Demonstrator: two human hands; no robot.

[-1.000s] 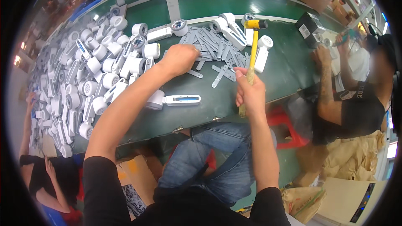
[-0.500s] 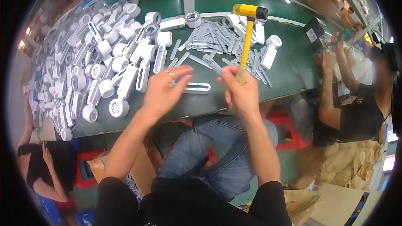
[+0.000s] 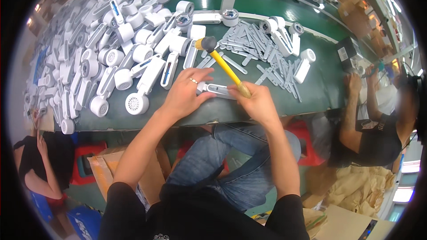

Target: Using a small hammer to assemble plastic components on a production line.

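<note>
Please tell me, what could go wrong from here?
The right hand holds the hammer near the left hand, which is at the white handle piece; a badly aimed blow might hit that hand. Grey strips lie loose just beyond, so a careless swing could perhaps scatter them.

Bare forearms angle in from the lower left and lower right of the frame, bringing two hands close together, though apart, near its centre. The left hand (image 3: 182,94), just left of centre, reaches toward the right, back uppermost, thumb and fingers parted; its palm is hidden. The right hand (image 3: 257,102), right of centre, is clenched in a grip, fingers curled inward.
</note>
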